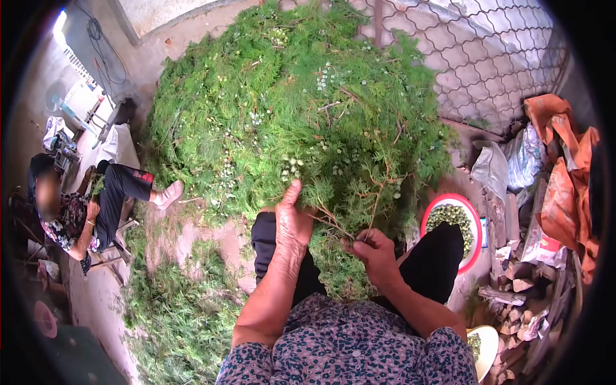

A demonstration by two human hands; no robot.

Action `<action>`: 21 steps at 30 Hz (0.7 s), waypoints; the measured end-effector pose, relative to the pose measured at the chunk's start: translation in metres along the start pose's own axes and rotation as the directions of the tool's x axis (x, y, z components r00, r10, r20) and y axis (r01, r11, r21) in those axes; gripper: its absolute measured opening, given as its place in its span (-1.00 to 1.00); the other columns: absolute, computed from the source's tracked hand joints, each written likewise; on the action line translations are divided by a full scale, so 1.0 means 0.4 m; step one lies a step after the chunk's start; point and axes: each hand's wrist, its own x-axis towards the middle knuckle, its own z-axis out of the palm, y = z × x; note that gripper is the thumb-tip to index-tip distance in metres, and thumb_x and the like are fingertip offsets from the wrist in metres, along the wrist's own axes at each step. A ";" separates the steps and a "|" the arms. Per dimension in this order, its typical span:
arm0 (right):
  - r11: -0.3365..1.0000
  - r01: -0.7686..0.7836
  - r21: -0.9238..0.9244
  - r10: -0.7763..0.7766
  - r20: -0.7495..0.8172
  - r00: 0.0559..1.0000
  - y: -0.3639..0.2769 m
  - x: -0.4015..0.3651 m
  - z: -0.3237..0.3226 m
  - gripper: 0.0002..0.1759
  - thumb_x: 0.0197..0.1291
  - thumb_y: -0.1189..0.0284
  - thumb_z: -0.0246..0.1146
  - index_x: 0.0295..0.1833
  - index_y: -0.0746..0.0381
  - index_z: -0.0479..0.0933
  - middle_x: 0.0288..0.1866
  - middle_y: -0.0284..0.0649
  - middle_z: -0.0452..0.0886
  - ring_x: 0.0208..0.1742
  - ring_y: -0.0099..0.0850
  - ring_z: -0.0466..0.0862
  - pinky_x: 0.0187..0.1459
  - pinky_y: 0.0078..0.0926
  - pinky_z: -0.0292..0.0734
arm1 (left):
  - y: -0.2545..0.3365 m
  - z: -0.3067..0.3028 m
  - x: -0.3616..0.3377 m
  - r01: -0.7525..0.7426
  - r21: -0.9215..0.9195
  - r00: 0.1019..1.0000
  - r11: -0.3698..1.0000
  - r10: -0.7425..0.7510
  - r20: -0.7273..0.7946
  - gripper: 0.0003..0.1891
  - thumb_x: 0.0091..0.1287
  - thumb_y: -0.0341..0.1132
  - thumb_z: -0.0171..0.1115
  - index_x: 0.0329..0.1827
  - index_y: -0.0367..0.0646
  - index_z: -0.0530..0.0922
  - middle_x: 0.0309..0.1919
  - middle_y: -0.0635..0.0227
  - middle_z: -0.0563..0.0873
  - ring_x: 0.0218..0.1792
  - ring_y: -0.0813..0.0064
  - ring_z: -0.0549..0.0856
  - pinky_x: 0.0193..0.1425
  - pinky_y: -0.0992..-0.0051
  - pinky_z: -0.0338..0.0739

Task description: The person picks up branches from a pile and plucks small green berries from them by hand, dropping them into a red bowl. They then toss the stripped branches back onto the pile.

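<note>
My right hand (375, 256) pinches the thin woody stem of an evergreen branch (378, 196) between thumb and fingers, in front of my lap. The branch has flat, scaly green foliage and brownish twigs. My left hand (292, 221) is closed at the branch's left side, thumb pointing up, fingers mostly hidden behind the palm. Just above that thumb is a cluster of pale green seed cones (292, 169). A large heap of cut evergreen branches (256, 109) lies right beyond both hands, dotted with similar cones.
A red-rimmed basin (475, 247) of green cones stands right of my knee, with a pale bowl (487, 350) nearer. Split firewood (513, 317) and orange sacking (561, 199) line the right. More cuttings (186, 321) cover the floor at left, where another person (77, 218) sits.
</note>
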 end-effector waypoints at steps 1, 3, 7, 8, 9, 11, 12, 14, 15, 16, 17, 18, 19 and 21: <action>1.000 -0.006 -0.001 0.006 0.006 1.000 0.005 -0.019 -0.001 -0.92 0.15 0.65 0.13 -0.24 0.33 0.38 -0.29 -0.27 0.46 -0.09 -0.30 0.62 0.06 -0.32 0.55 | 0.002 0.000 -0.011 0.008 0.055 0.995 0.998 -0.002 -0.102 -0.63 0.33 -0.20 0.09 0.06 -0.29 0.41 -0.04 0.12 0.59 -0.03 0.21 0.59 0.05 0.09 0.49; 1.000 -0.010 -0.002 0.010 0.014 1.000 0.011 -0.053 -0.004 -0.91 0.14 0.65 0.13 -0.22 0.33 0.40 -0.30 -0.27 0.50 -0.11 -0.33 0.62 0.03 -0.33 0.57 | 0.011 0.004 -0.051 0.015 0.021 0.994 1.000 -0.013 -0.111 -0.74 0.31 -0.38 0.09 0.01 -0.31 0.44 -0.12 0.13 0.63 -0.14 0.20 0.63 -0.07 0.15 0.57; 0.999 -0.052 0.017 0.051 0.029 0.998 0.015 -0.112 -0.011 -0.86 0.15 0.63 0.14 -0.16 0.31 0.43 -0.23 -0.23 0.55 -0.12 -0.34 0.63 0.03 -0.30 0.56 | 0.024 0.035 -0.122 0.044 0.035 0.991 0.998 -0.039 -0.129 -0.68 0.28 -0.39 0.17 0.06 -0.34 0.45 -0.07 0.19 0.60 -0.06 0.31 0.57 0.05 0.27 0.47; 0.994 -0.107 0.037 0.107 0.002 0.994 -0.006 -0.131 0.002 -0.85 0.15 0.60 0.16 -0.14 0.33 0.45 -0.22 -0.22 0.57 -0.16 -0.36 0.63 -0.03 -0.34 0.57 | 0.025 0.047 -0.141 0.026 0.107 0.988 0.994 -0.009 -0.154 -0.69 0.27 -0.38 0.17 0.03 -0.32 0.45 -0.06 0.18 0.59 -0.05 0.30 0.57 0.06 0.24 0.47; 0.985 -0.160 0.059 0.161 -0.026 0.987 -0.024 -0.145 0.008 -0.83 0.15 0.56 0.18 -0.12 0.34 0.47 -0.22 -0.21 0.59 -0.19 -0.38 0.64 -0.08 -0.39 0.58 | 0.019 0.053 -0.151 0.011 0.179 0.984 0.984 0.021 -0.175 -0.71 0.27 -0.36 0.17 0.01 -0.29 0.46 -0.05 0.18 0.59 -0.04 0.29 0.58 0.07 0.22 0.47; 0.939 -0.249 -0.236 0.255 -0.006 0.967 -0.059 -0.161 -0.033 -0.81 0.15 0.53 0.20 -0.13 0.36 0.49 -0.27 -0.22 0.61 -0.27 -0.42 0.64 -0.19 -0.43 0.58 | -0.004 0.028 -0.156 0.066 0.125 0.994 0.990 -0.055 -0.091 -0.65 0.22 -0.37 0.23 0.05 -0.27 0.45 -0.03 0.22 0.57 0.00 0.32 0.54 0.14 0.26 0.41; 0.800 -0.304 -0.517 0.353 -0.003 0.936 -0.077 -0.167 -0.055 -0.79 0.14 0.49 0.22 -0.13 0.37 0.51 -0.32 -0.23 0.62 -0.34 -0.46 0.65 -0.30 -0.48 0.57 | -0.015 0.030 -0.166 0.059 0.151 0.997 0.987 -0.049 -0.066 -0.61 0.20 -0.39 0.25 0.09 -0.26 0.44 -0.03 0.23 0.57 0.00 0.31 0.54 0.14 0.26 0.41; 0.627 -0.131 -0.768 0.259 0.047 0.965 -0.128 -0.178 -0.071 -0.77 0.15 0.45 0.21 -0.14 0.38 0.53 -0.39 -0.24 0.62 -0.40 -0.49 0.63 -0.35 -0.51 0.53 | -0.041 0.019 -0.177 0.058 0.185 0.998 0.981 -0.059 0.000 -0.53 0.17 -0.44 0.28 0.16 -0.25 0.39 -0.01 0.24 0.57 0.01 0.28 0.54 0.12 0.29 0.44; 0.364 0.062 -0.930 0.194 0.140 0.971 -0.150 -0.183 -0.076 -0.74 0.16 0.40 0.20 -0.15 0.39 0.54 -0.47 -0.24 0.62 -0.46 -0.52 0.61 -0.40 -0.54 0.50 | -0.052 0.019 -0.187 0.077 0.192 0.997 0.978 -0.076 -0.009 -0.53 0.17 -0.44 0.28 0.16 -0.25 0.39 -0.01 0.24 0.57 0.01 0.28 0.54 0.12 0.29 0.44; 0.506 0.039 -0.861 0.094 0.101 0.990 -0.165 -0.183 -0.081 -0.81 0.15 0.47 0.20 -0.16 0.34 0.56 -0.46 -0.26 0.61 -0.47 -0.56 0.59 -0.41 -0.57 0.48 | -0.057 0.032 -0.206 0.139 0.237 0.989 0.961 -0.145 0.006 -0.54 0.16 -0.46 0.29 0.14 -0.23 0.41 -0.02 0.28 0.58 0.00 0.33 0.54 0.11 0.33 0.43; 0.513 0.019 -0.858 0.104 0.084 0.991 -0.192 -0.179 -0.068 -0.81 0.15 0.47 0.20 -0.16 0.34 0.56 -0.46 -0.26 0.61 -0.47 -0.56 0.59 -0.41 -0.57 0.48 | -0.066 0.038 -0.218 0.198 0.282 0.977 0.939 -0.212 0.020 -0.56 0.14 -0.47 0.30 0.12 -0.20 0.44 -0.03 0.32 0.58 -0.01 0.38 0.53 0.10 0.37 0.43; 0.638 0.102 -0.764 -0.078 0.067 0.995 -0.225 -0.171 -0.043 -0.84 0.14 0.52 0.19 -0.17 0.35 0.55 -0.43 -0.25 0.60 -0.45 -0.57 0.59 -0.41 -0.60 0.47 | -0.086 0.034 -0.226 0.186 0.292 0.971 0.938 -0.221 0.092 -0.60 0.19 -0.40 0.28 0.10 -0.21 0.46 -0.07 0.33 0.60 -0.07 0.41 0.55 0.06 0.42 0.43; 0.725 0.209 -0.657 -0.258 0.022 0.966 -0.242 -0.157 -0.026 -0.86 0.13 0.58 0.19 -0.17 0.36 0.54 -0.39 -0.24 0.60 -0.44 -0.59 0.58 -0.42 -0.63 0.47 | -0.097 0.033 -0.232 0.200 0.297 0.968 0.934 -0.234 0.085 -0.60 0.19 -0.40 0.28 0.10 -0.21 0.46 -0.07 0.33 0.60 -0.07 0.41 0.55 0.06 0.42 0.43; 0.744 0.315 -0.589 -0.347 0.062 0.936 -0.237 -0.119 -0.011 -0.87 0.13 0.62 0.17 -0.18 0.36 0.54 -0.35 -0.23 0.59 -0.42 -0.59 0.58 -0.42 -0.66 0.46 | -0.111 0.037 -0.242 0.046 0.596 0.956 0.802 -0.207 0.206 -0.63 0.28 -0.29 0.21 0.09 -0.27 0.46 -0.14 0.35 0.62 -0.16 0.46 0.56 0.01 0.47 0.43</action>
